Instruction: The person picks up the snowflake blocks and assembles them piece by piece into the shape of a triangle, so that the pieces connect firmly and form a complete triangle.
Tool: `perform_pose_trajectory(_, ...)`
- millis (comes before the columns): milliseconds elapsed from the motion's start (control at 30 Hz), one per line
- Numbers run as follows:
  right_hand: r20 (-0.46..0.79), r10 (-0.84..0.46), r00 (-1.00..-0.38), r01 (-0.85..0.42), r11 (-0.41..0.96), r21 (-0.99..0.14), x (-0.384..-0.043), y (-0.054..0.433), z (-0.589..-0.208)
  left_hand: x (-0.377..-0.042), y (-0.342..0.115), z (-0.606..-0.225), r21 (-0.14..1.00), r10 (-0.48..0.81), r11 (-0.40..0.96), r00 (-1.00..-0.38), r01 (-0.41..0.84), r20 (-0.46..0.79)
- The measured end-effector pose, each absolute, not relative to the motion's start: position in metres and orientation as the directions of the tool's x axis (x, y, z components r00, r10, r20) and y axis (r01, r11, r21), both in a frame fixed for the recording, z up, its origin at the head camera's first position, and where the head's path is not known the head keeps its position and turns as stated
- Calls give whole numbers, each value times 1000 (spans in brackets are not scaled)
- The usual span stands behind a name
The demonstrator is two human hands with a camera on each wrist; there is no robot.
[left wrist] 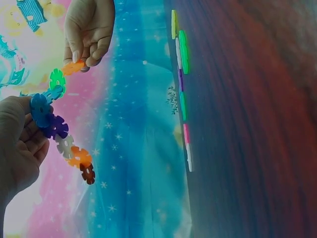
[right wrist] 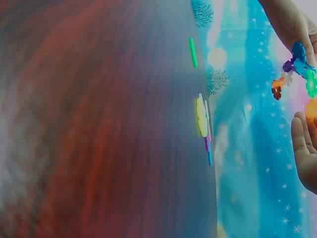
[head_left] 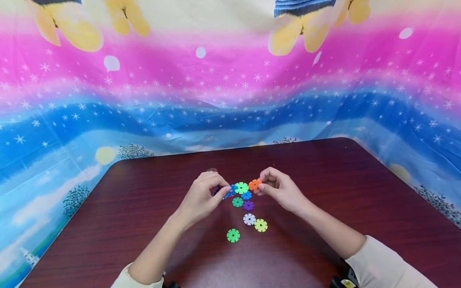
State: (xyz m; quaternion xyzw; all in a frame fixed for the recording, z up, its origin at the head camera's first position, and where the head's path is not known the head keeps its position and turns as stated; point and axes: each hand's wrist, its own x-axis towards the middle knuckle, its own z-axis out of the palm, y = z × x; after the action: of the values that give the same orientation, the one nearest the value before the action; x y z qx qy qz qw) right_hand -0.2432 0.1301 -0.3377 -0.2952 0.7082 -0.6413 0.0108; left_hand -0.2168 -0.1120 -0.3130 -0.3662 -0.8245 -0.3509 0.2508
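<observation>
Eight thin, notched, plastic-looking discs [left wrist: 55,127] are held edge to edge above the wood-grained tabletop [head_left: 144,224]; a blue disc [left wrist: 40,108] is pinched by the left hand [head_left: 201,195], an orange disc [head_left: 255,184] by the right hand [head_left: 282,190], fingers nearly closed. Six loose discs [head_left: 248,207] are plainly seen below.

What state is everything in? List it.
Left hand: pinching the disc chain.
Right hand: pinching an orange disc.
Disc chain: linked, raised above the table.
Orange disc: raised; slotting unclear.
Loose white disc: flat.
Yellow disc: on table.
Loose purple disc: flat.
Loose blue disc: flat.
Pink disc: flat.
Nearest green disc: flat, apart.
Farther green disc: flat.
Cloth: hanging.
</observation>
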Motion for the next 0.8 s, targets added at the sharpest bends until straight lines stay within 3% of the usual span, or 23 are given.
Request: perform_pose_trajectory(800,425,-396,-814,-520,168,-838,-235,120,-330,-215,-111,-313,402,419,449,-585,798,694)
